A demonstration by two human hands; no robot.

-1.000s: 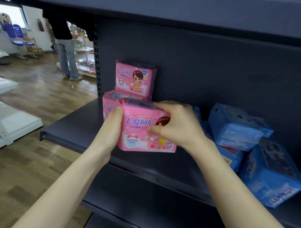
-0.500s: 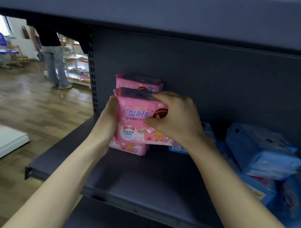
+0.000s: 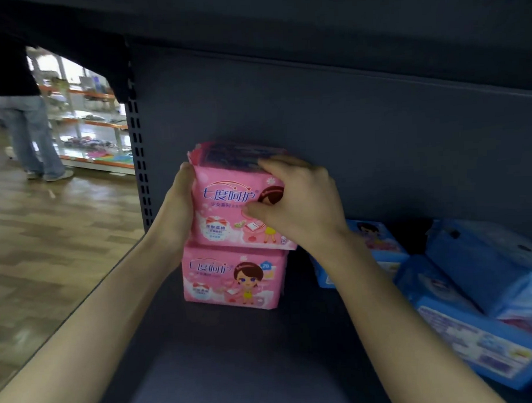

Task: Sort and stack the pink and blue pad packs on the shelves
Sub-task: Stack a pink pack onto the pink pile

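Note:
A pink pad pack (image 3: pixel 226 214) sits on top of a second pink pack (image 3: pixel 231 278) near the left end of the dark shelf (image 3: pixel 234 362). Both hands hold the top pack. My left hand (image 3: pixel 180 204) presses its left side. My right hand (image 3: pixel 298 200) grips its right end, fingers over the top and thumb on the front. Another pink pack (image 3: pixel 226 150) shows just behind the top one. Several blue pad packs (image 3: pixel 472 284) lie in a loose heap at the right.
The shelf's back panel (image 3: pixel 347 138) and a slotted upright (image 3: pixel 138 163) stand behind the packs. An upper shelf (image 3: pixel 312 21) hangs overhead. A person (image 3: pixel 23 119) stands on the wooden floor (image 3: pixel 48 233) at far left, near another rack (image 3: pixel 87 129).
Both hands have carried the pink pack up and back, and it now rests on the lower pink pack. The view has moved closer to the shelf.

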